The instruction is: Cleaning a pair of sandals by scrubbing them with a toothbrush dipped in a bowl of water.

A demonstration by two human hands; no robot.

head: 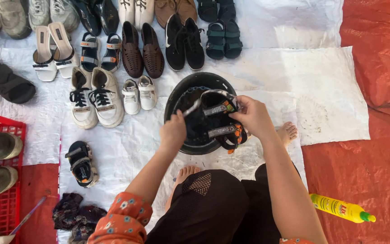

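A black basin (pixel 175 97) stands on white sheeting in front of my bare feet. Over it my right hand (pixel 253 118) grips a black sandal (pixel 222 121) with grey and orange straps, holding it tilted. My left hand (pixel 173 132) is closed around a thin brush handle (pixel 192 108) that points up toward the sandal's top edge. A matching black sandal (pixel 81 164) lies alone on the sheeting to the left.
Rows of shoes lie beyond the basin: white sneakers (pixel 94 97), small white shoes (pixel 139 93), brown loafers (pixel 142 50), black sneakers (pixel 184 43), dark sandals (pixel 223 39). A red crate (pixel 5 203) with shoes sits left. A yellow bottle (pixel 341 208) lies right. Dark cloth (pixel 74 216) lies near my knee.
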